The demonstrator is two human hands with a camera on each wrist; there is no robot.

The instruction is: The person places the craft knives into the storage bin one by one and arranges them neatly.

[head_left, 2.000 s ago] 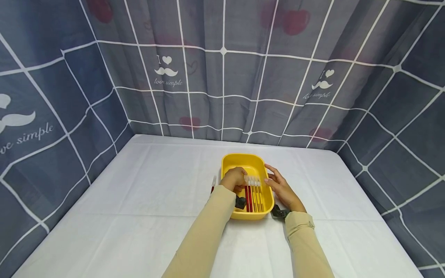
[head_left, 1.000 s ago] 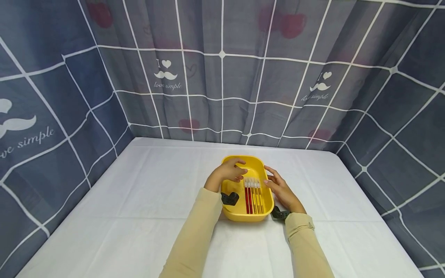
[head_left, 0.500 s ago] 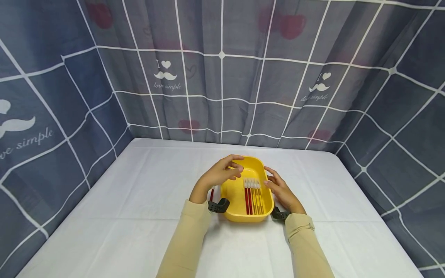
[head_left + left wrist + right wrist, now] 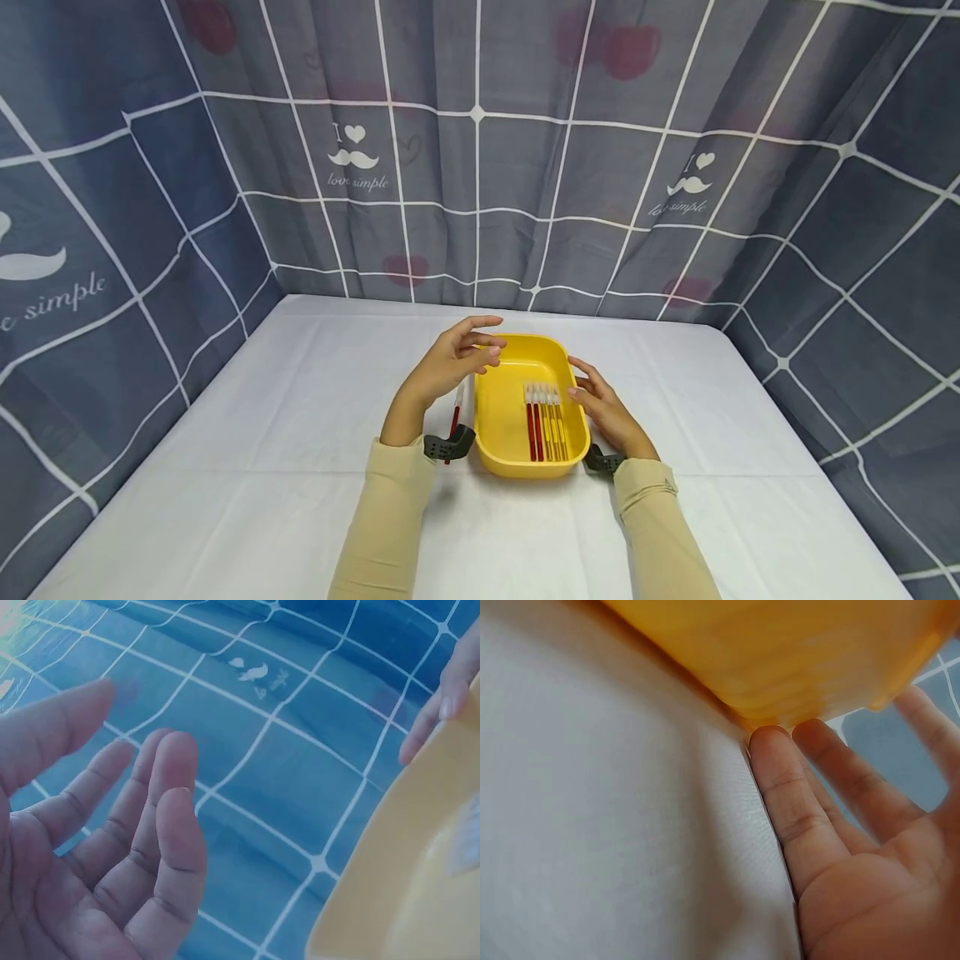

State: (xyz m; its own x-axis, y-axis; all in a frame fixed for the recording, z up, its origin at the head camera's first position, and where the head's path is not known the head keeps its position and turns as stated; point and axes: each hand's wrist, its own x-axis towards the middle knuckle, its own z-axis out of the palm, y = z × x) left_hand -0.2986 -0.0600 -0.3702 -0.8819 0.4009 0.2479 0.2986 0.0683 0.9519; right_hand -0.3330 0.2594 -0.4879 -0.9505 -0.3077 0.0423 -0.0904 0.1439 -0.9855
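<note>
A yellow tray (image 4: 495, 450) with rounded corners stands on the white table. Inside it, along the right half, several slim pen-like sticks (image 4: 546, 425) lie side by side, red ones left of yellow ones, all with pale translucent tips away from me. Another red pen-like stick (image 4: 456, 412) lies outside the tray's left wall, partly covered by my left wrist. My left hand (image 4: 453, 360) is raised by the tray's far left corner, fingers loosely bent and holding nothing. On the opposite side, my right hand (image 4: 606, 412) rests extended fingers (image 4: 784, 776) against the wall, thumb at the rim.
White cloth covers the table (image 4: 322, 392) around the tray. A grey checked curtain (image 4: 517, 167) closes off the back and both sides. Dark straps (image 4: 450, 443) sit on both wrists.
My left hand has come up out of the tray and moved left past its rim, uncovering the sticks and the tray's left half. The right hand keeps its place at the wall.
</note>
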